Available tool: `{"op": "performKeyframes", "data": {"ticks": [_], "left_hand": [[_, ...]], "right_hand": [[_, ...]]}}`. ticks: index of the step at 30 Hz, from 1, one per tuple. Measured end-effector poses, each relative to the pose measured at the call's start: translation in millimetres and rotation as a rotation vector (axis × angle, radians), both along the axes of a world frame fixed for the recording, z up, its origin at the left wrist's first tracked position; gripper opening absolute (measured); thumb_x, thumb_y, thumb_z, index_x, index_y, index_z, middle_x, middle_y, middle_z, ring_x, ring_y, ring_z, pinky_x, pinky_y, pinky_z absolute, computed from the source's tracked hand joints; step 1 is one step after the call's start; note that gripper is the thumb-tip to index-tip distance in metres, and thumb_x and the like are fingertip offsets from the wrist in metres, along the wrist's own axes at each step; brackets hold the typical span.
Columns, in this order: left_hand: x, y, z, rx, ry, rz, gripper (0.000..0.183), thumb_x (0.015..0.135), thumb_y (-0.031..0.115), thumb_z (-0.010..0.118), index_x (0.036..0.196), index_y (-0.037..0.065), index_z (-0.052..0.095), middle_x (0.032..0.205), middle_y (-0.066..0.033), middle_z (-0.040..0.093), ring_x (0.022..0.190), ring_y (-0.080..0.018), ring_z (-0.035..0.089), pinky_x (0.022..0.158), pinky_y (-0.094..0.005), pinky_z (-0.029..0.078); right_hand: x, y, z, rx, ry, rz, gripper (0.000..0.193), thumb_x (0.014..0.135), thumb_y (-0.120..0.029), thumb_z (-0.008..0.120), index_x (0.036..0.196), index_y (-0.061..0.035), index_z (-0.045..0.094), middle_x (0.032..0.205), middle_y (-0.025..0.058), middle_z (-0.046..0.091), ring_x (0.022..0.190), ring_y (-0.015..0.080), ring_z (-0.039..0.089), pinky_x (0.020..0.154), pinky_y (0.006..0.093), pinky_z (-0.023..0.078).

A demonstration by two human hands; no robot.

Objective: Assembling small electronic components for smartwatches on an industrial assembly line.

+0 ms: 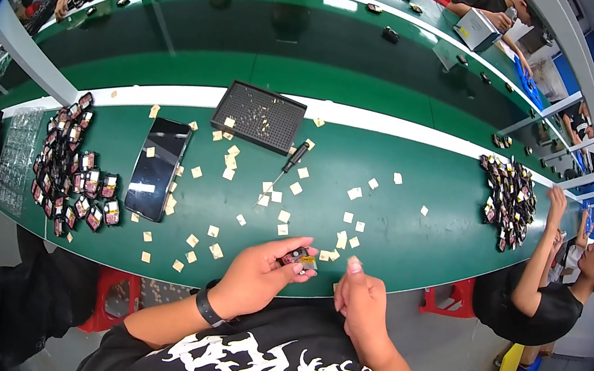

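Note:
My left hand [255, 274] holds a small black boxy device [300, 259] with a yellow label between thumb and fingers, just above the bench's near edge. Close on its right is my right hand [365, 303], with the thumb up and the fingers curled in. Whether a small piece sits in that pinch I cannot make out. Small cream-coloured square pieces [284, 216] lie scattered over the green bench [391, 153] beyond my hands. A screwdriver [294, 159] with a dark handle rests among them, its tip toward me.
A black gridded tray [236, 102] holding tiny bits stands at the back. Left of centre lies a dark phone-like slab [155, 182]. Similar devices are heaped at left [64, 155] and right [508, 202]. Beyond runs a dark green conveyor belt [257, 30]. Co-workers sit on both sides.

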State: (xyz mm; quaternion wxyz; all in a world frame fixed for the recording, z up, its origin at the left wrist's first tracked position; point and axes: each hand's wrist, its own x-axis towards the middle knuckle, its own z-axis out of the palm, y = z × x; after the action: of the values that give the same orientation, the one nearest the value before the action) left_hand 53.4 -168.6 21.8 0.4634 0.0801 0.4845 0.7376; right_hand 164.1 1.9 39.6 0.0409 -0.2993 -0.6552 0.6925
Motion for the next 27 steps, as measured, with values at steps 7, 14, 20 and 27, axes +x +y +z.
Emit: {"op": "performKeyframes", "data": {"ticks": [7,14,20,27], "left_hand": [[14.3,-0.9,-6.4,-0.078,0.09,0.041,0.046,0.1,-0.009,0.049,0.146,-0.005,0.046,0.13,-0.0167,0.063,0.113,-0.0216,0.067,0.098,-0.0303,0.054],[18.4,2.4,-4.4,-0.242,0.255,-0.006,0.042,0.1,-0.007,0.05,0.142,-0.007,0.049,0.124,-0.0159,0.065,0.108,-0.0213,0.069,0.096,-0.0303,0.057],[16.3,8.8,-3.6,-0.165,0.191,0.085,0.042,0.103,-0.004,0.046,0.144,-0.006,0.048,0.13,-0.0187,0.063,0.113,-0.0232,0.067,0.097,-0.034,0.056],[18.0,-4.4,-6.6,-0.219,0.518,0.016,0.041,0.103,-0.003,0.046,0.143,-0.004,0.051,0.133,-0.0166,0.063,0.112,-0.0208,0.067,0.099,-0.0334,0.053]], "right_hand": [[3.8,-7.9,11.0,-0.14,-0.033,0.114,0.028,0.108,-0.028,0.049,0.103,-0.0008,0.055,0.072,0.0042,0.06,0.055,0.0072,0.045,0.052,0.0246,0.038],[6.2,-13.1,12.8,-0.138,-0.157,0.265,0.015,0.105,-0.013,0.052,0.113,-0.002,0.045,0.083,0.0062,0.066,0.06,0.0057,0.053,0.052,0.0225,0.043],[7.3,-14.9,10.3,-0.267,-0.167,0.193,0.015,0.104,-0.011,0.055,0.109,-0.0037,0.043,0.087,0.0104,0.071,0.056,0.0065,0.055,0.047,0.0215,0.042],[-6.9,-20.0,4.8,-0.392,-0.191,0.135,0.017,0.103,-0.009,0.056,0.103,-0.0025,0.041,0.083,0.0126,0.07,0.05,0.0075,0.052,0.043,0.0228,0.038]]}}
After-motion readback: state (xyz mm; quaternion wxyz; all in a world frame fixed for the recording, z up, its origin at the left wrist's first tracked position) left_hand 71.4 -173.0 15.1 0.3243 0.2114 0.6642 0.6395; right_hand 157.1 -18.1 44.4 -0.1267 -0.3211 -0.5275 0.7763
